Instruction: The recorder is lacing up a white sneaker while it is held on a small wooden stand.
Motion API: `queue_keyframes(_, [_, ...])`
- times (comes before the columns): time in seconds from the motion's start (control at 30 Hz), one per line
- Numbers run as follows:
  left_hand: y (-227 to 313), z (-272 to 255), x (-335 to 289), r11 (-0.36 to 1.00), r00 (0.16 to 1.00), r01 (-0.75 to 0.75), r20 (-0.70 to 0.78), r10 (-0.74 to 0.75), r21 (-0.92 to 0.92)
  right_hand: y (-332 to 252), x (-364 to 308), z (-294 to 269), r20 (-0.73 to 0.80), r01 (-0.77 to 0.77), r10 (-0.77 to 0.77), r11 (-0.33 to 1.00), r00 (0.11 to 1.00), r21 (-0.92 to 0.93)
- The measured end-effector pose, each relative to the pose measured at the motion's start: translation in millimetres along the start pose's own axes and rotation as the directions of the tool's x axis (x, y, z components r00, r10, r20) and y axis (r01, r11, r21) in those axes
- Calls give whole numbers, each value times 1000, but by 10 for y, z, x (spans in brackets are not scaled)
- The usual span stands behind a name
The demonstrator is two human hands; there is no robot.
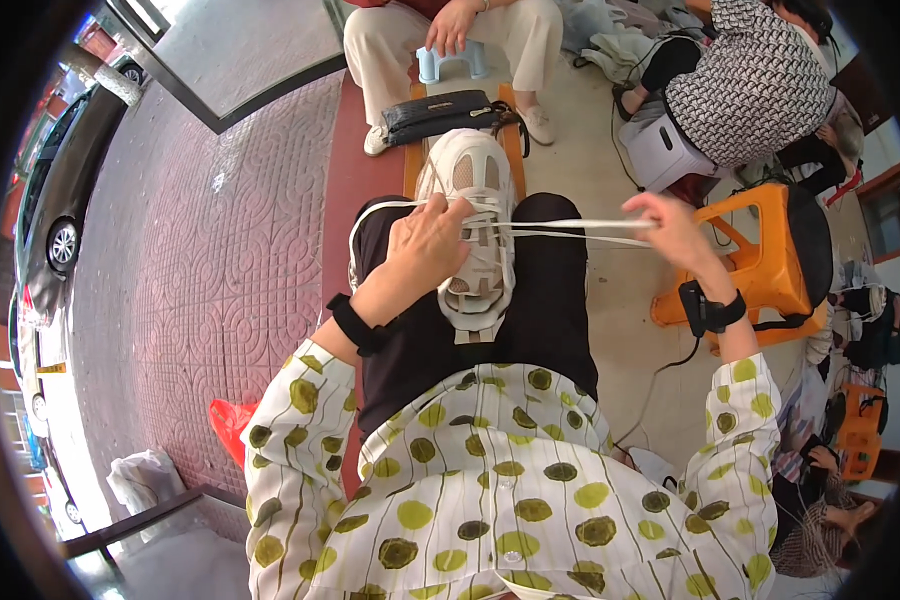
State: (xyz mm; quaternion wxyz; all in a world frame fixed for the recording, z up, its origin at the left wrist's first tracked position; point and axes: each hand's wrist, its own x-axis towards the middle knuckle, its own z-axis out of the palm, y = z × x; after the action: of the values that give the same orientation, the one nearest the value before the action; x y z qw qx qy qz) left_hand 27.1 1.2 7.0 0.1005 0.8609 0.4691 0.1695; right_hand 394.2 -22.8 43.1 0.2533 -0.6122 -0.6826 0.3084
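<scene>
A white and beige sneaker (467, 180) rests on my lap between my knees, its toe pointing away from me. Curled over the lacing at its left side is my left hand (428, 240), the fingers pinching at the laces; the exact grip is partly hidden. Stretched off to the right, the white shoelace (575, 229) runs taut from the eyelets to my right hand (673, 232), which is closed on its strands. Another length of lace loops down beside my left knee.
A dark handbag (440, 115) lies on a wooden bench just beyond the toe. Across sits a person in pale trousers (523, 45) with a light blue stool (452, 62). An orange stool (760, 255) stands to my right, near a person in a patterned top (750, 85).
</scene>
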Motion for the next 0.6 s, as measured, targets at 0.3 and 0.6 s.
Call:
queue_keyframes(0.3, [164, 35, -177, 997, 993, -54, -103, 61, 63, -479, -23, 1021, -24, 534, -537, 841, 843, -84])
queue_keyframes(0.6, [23, 65, 113, 862, 960, 263, 203, -191, -434, -584, 153, 1282, 112, 419, -403, 878, 908, -232])
